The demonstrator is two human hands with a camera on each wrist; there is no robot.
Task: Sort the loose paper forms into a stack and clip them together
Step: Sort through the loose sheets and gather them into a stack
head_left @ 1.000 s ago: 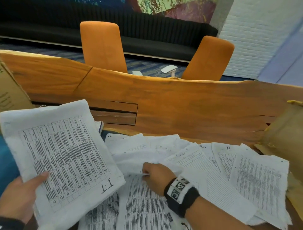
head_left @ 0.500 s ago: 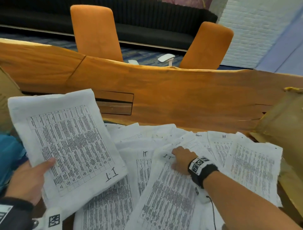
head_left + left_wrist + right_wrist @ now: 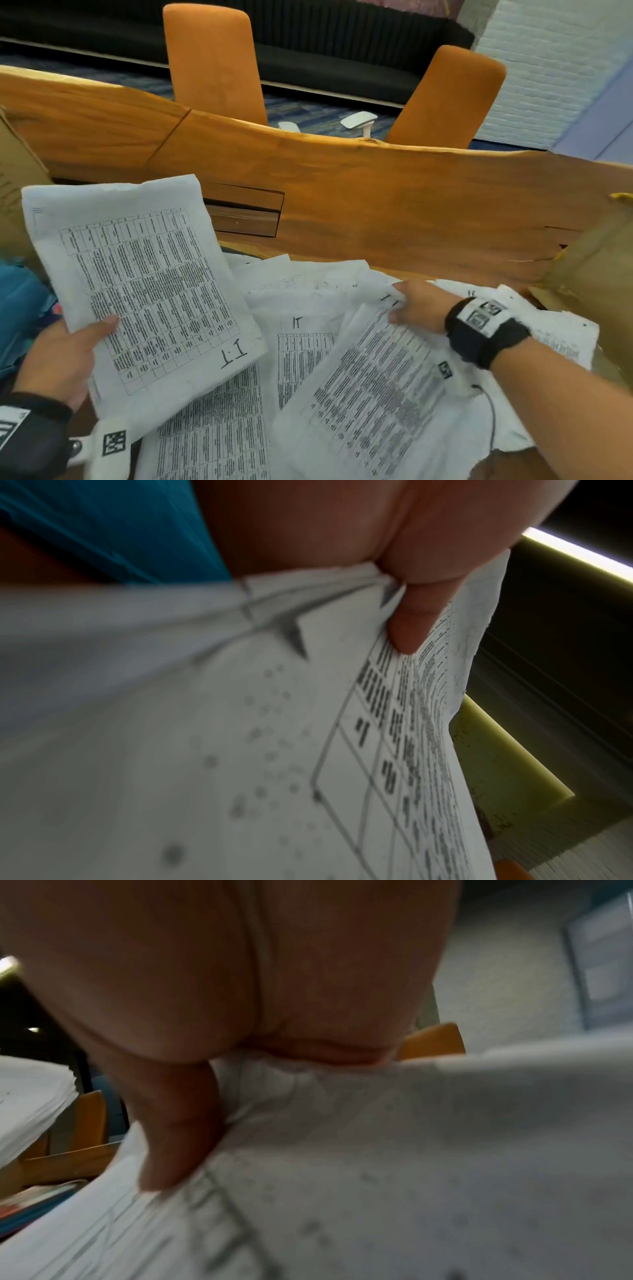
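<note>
My left hand [image 3: 65, 356] holds up a stack of printed forms [image 3: 144, 291], its top sheet marked "I.T", thumb on the front; the left wrist view shows the thumb [image 3: 411, 620] pinching the stack's [image 3: 274, 750] edge. Loose forms [image 3: 301, 356] lie spread over the table in front of me. My right hand [image 3: 416, 308] grips the top corner of one loose form [image 3: 376, 394] and lifts it off the spread; the right wrist view shows the thumb [image 3: 178, 1137] pressed on this form [image 3: 411, 1177]. No clip is in view.
A long wooden table [image 3: 376, 205] runs across, with two orange chairs [image 3: 215, 65] behind it. Cardboard boxes stand at the left edge [image 3: 17, 178] and at the right [image 3: 596, 267]. Something teal [image 3: 20, 308] lies at the far left.
My right hand has moved right and away across the spread, taken hold of a form's top corner and raised it. The left hand keeps the stack, now held a little higher.
</note>
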